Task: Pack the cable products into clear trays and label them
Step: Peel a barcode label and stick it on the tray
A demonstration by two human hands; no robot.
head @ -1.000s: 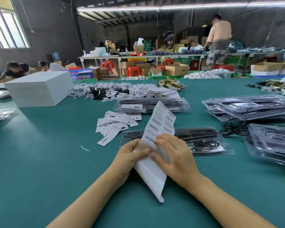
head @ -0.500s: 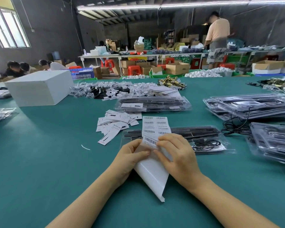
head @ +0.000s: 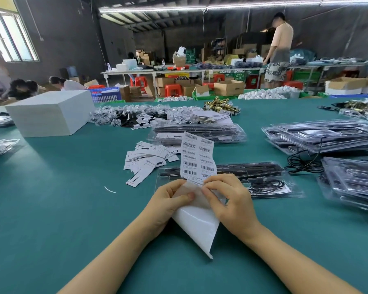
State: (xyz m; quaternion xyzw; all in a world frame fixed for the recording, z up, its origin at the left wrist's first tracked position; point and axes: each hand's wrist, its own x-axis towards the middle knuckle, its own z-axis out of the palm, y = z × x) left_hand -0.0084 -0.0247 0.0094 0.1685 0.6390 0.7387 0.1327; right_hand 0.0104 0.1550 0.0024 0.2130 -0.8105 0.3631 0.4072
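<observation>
Both hands up over the green table (head: 51,219), gripping a sheet of barcode labels (head: 197,159). Left hand (head: 168,205) curled round the sheet's blank lower part, thumb pressed on its face. Right hand (head: 229,200) pinching at the bottom row of labels, fingertips bent onto the paper. Upper part of sheet standing upright, lower part hanging toward the table. Just behind, a clear tray (head: 263,177) flat on the table with black cable inside. Loose white cards (head: 145,160) to its left; tray stacks (head: 327,134) at right.
</observation>
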